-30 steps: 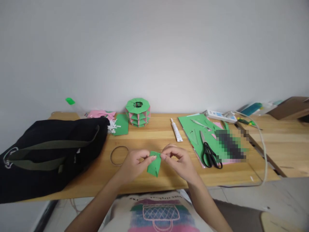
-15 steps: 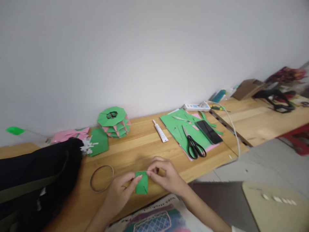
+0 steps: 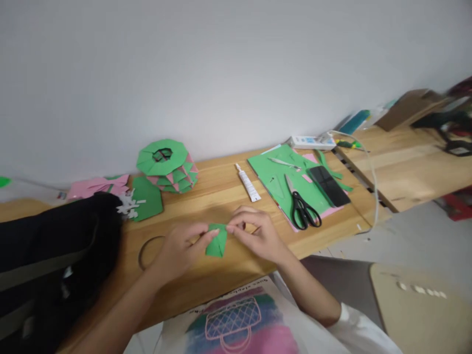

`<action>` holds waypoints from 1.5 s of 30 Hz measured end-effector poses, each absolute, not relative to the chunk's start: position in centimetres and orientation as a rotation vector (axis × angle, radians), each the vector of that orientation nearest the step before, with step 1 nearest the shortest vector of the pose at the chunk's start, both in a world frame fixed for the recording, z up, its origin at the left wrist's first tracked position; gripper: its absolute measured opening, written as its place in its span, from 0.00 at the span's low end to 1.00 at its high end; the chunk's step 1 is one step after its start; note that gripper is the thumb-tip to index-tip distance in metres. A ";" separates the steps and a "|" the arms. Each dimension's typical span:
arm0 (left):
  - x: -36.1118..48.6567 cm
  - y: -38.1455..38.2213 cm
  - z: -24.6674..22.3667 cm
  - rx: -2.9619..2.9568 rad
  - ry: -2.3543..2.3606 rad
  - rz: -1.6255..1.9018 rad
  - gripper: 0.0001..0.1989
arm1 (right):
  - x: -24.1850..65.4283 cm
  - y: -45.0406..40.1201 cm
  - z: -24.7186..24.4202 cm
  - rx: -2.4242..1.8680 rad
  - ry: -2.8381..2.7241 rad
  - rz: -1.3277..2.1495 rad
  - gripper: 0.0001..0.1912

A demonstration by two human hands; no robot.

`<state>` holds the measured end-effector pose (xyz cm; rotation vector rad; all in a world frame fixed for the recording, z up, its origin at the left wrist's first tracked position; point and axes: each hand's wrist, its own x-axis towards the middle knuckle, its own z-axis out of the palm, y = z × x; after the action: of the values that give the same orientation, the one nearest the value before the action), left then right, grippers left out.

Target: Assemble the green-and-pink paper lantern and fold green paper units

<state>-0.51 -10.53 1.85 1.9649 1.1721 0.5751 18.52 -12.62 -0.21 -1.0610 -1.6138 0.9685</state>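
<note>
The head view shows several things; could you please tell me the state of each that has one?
Small green paper, held at its top edge
Left hand, fingers pinching the paper
Right hand, fingers at the paper's corner
Scissors, lying, blades apparently closed
White tube, lying flat, cap unclear
Phone, face up, screen dark
Paper ring, standing, open on top
Power strip, cable at right end

A plain pale grey wall (image 3: 228, 73) fills the upper part of the frame, brightest around the upper middle and dimmer toward the corners. Against it runs a light wooden tabletop (image 3: 206, 196) with visible grain, slanting up toward the right. A dark gap crosses it at right, with more wood beyond. At lower right lie a pale grey floor (image 3: 424, 231), a beige board (image 3: 416, 314) and, at the right edge, something red (image 3: 457, 204).
</note>
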 end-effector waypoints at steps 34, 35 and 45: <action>0.1 -5.4 5.4 1.538 1.200 1.071 0.17 | 16.9 -5.0 5.4 -1.000 -1.408 1.013 0.06; 0.1 -5.4 5.4 1.557 1.205 1.071 0.17 | 16.9 -5.1 5.5 -0.998 -1.417 0.993 0.06; -0.3 -5.3 5.3 1.562 1.348 1.126 0.18 | 16.9 -5.2 6.0 -1.022 -1.591 0.992 0.07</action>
<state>-0.33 -5.29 5.29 1.5617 1.3475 1.1262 16.89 -5.19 5.99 -1.0217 -1.5910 0.9923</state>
